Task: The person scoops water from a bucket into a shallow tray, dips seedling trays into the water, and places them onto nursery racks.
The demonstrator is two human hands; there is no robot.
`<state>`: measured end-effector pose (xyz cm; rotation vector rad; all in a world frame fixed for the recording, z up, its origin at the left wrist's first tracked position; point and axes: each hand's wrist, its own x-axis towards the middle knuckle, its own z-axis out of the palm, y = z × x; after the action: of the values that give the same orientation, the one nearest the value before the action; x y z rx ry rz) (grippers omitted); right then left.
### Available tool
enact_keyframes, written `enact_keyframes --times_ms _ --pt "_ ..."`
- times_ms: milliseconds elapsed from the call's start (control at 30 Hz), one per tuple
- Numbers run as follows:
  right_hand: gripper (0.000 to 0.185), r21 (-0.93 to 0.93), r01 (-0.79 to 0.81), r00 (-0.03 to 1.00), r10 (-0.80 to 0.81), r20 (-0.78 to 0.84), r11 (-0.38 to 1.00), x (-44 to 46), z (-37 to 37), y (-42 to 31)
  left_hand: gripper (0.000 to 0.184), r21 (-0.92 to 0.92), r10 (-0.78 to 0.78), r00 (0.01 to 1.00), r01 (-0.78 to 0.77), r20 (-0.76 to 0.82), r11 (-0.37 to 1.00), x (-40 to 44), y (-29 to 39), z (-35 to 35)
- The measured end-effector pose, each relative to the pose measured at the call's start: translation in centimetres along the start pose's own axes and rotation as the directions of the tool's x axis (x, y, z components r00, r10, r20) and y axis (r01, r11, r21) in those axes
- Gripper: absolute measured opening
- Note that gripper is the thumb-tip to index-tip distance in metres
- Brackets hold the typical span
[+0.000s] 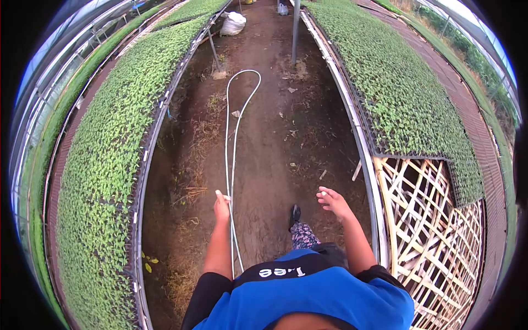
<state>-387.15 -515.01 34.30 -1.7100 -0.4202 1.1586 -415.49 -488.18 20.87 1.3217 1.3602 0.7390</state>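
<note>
Seems to step along the path [267, 137] with right hand [336, 204] open and left hand [221, 210] at the hose [226, 143], cannot tell whether gripping, any firm hold needing closed fingers.

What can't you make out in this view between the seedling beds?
Head view: whether the left hand holds the pale looped hose; fingers and hose overlap.
Head view: the hose's ends; the blue-and-black shirt hides where it runs.
Head view: the second foot, out of sight; only one black shoe shows.
Head view: the bulky white sack's contents, hidden inside.
</note>
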Motion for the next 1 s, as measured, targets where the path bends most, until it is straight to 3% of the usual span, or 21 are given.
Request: enact_keyframes --times_ms 67,167,233,267,300,333,433,500,600,633,667,733,767,800,900,933,967,1000 --pt "0.044 -0.031 0.014 1.0 -0.014 0.006 0.999 6.5 -1.2 -3.2 0.056 -0.063 0.032 0.999 -0.03 0.032 0.998 5.6 3.3 3.2" --pt "0.041 -0.037 0.0 0.999 0.001 0.043 0.999 18.0 -1.9 -8.4 0.045 0.398 0.127 0.977 -0.188 0.173 0.898 9.5 5.0 3.7" --pt "0.04 -0.144 0.034 0.995 -0.02 0.095 0.989 24.0 -1.1 -13.6 0.038 0.562 -0.035 0.996 -0.016 0.08 0.827 10.8 0.9 1.8" --pt "0.041 -0.096 0.051 0.987 -0.036 0.156 0.994 26.9 -0.5 -16.0 0.039 0.596 -0.121 0.988 0.04 0.097 0.802 10.9 -2.2 0.0" --pt "0.041 -0.056 0.062 0.976 -0.049 0.21 0.996 29.8 -0.2 -18.3 0.041 0.836 -0.144 0.943 -0.186 0.298 0.516 11.6 -6.5 -2.1" --pt "0.041 -0.075 0.082 0.968 -0.062 0.242 0.994 32.4 0.2 -20.8 0.045 0.85 -0.414 0.905 0.145 0.093 0.507 10.2 -6.7 -2.8" --pt "0.041 -0.103 0.131 0.948 -0.094 0.305 0.986 40.5 1.2 -26.9 0.046 0.925 -0.575 0.816 0.258 -0.054 0.279 6.8 -10.0 -4.2" --pt "0.041 -0.094 0.143 0.942 -0.107 0.318 0.985 47.2 1.3 -29.4 0.046 0.89 -0.67 0.73 0.388 -0.137 0.241 9.0 -9.0 -1.9" --pt "0.041 -0.27 0.143 0.985 -0.11 0.134 0.952 60.4 -0.5 -28.4 0.046 0.839 -0.719 0.676 0.477 -0.161 0.261 16.8 -7.0 2.9" --pt "0.042 -0.644 0.323 0.934 -0.343 0.099 0.693 65.9 -2.7 -25.9 0.046 0.829 -0.716 0.682 0.482 -0.151 0.284 20.2 -6.1 4.4" --pt "0.044 -0.745 0.157 0.973 -0.229 0.006 0.649 67.1 -4.0 -27.1 0.046 0.823 -0.705 0.696 0.476 -0.136 0.311 23.8 -5.1 5.8" --pt "0.04 -0.808 0.068 0.99 -0.142 -0.02 0.586 73.9 -9.1 -22.7 0.047 0.809 -0.668 0.737 0.455 -0.107 0.373 32.1 -2.8 7.9" --pt "0.037 -0.43 -0.477 0.879 0.429 -0.209 0.767 73.4 -9.6 -26.2 0.047 0.803 -0.642 0.761 0.439 -0.095 0.402 36.5 -1.6 8.9" --pt "0.035 -0.174 -0.561 0.82 0.516 -0.246 0.809 73.5 -11.2 -27.3 0.047 0.799 -0.596 0.799 0.41 -0.081 0.44 41.7 -0.6 9.6" --pt "0.031 -0.226 -0.597 0.776 0.481 -0.409 0.77 77.0 -16.0 -30.1 0.047 0.733 -0.333 0.941 0.269 -0.061 0.625 61.4 6.1 13.3" --pt "0.031 -0.108 -0.569 0.767 0.479 -0.427 0.815 78.0 -16.9 -31.2 0.042 0.654 -0.234 0.972 0.19 -0.02 0.733 68.5 9.8 16.0" --pt "0.031 0.009 -0.529 0.758 0.477 -0.445 0.849 79.2 -17.9 -31.9 0.034 0.572 -0.078 0.997 0.064 -0.001 0.817 73.7 16.9 19.0" --pt "0.033 0.088 -0.518 0.741 0.498 -0.45 0.851 80.5 -18.6 -32.7 0.03 0.456 0.182 0.982 -0.14 -0.048 0.879 79.3 20.3 22.2"
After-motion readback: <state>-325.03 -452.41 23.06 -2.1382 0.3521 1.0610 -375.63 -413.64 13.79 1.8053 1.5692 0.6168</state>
